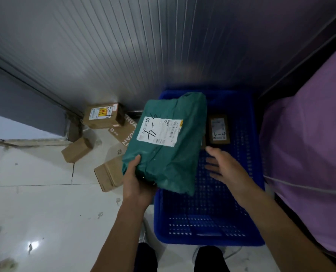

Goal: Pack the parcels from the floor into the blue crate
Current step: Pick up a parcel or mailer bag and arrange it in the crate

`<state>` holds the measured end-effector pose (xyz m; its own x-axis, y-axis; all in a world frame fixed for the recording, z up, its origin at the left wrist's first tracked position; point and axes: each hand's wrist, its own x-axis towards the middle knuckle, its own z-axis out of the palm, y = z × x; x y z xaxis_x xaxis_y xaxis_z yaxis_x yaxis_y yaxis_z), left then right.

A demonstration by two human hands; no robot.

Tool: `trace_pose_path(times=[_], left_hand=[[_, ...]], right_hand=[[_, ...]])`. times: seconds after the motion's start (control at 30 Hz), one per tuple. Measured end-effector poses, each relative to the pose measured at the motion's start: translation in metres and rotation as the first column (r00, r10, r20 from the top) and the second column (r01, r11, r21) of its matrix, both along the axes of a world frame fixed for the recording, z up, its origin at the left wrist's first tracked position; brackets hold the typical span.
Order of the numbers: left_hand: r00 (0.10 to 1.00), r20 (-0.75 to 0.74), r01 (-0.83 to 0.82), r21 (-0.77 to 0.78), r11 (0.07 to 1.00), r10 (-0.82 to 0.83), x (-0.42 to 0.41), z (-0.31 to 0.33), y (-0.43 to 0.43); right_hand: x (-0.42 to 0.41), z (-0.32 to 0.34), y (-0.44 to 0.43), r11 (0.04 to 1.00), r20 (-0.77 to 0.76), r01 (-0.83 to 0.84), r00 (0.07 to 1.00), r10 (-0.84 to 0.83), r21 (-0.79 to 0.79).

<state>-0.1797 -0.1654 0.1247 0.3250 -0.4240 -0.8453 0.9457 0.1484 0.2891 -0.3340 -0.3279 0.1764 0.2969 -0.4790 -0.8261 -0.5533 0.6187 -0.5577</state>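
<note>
Left hand [137,181] grips green parcel [163,142] by its near corner, held over blue crate [208,238]. Right hand [226,165] alongside, fingers spread, holding nothing. One brown box [219,129] in crate beyond right hand. Four cardboard boxes [104,115] on floor left of left hand.

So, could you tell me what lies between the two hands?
Head view: the lower end of the green parcel, gripped by the left hand; the right hand is open.
</note>
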Motion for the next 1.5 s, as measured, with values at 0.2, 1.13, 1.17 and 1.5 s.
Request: trace_pose_path(times=[0.2,1.13,1.17,1.5], left_hand=[[0.997,0.02,0.082,-0.103,0.991,-0.08,-0.026,0.005,-0.024],[0.892,0.19,0.365,0.23,0.902,-0.41,-0.021,-0.011,-0.022],[0.876,0.221,0.37,0.26,0.892,-0.428,-0.022,-0.012,-0.024],[0.817,0.108,0.553,0.129,0.823,-0.566,-0.034,0.001,-0.025]], right_hand=[[0.014,-0.004,0.03,0.992,0.148,-0.126,0.981,0.126,-0.01],[-0.038,-0.025,0.002,0.785,-0.183,-0.335,0.942,0.28,-0.521],[-0.034,-0.025,0.006,0.744,-0.162,-0.363,0.93,0.331,-0.561],[-0.019,-0.033,0.024,0.978,0.119,-0.151,0.979,0.169,-0.148]])
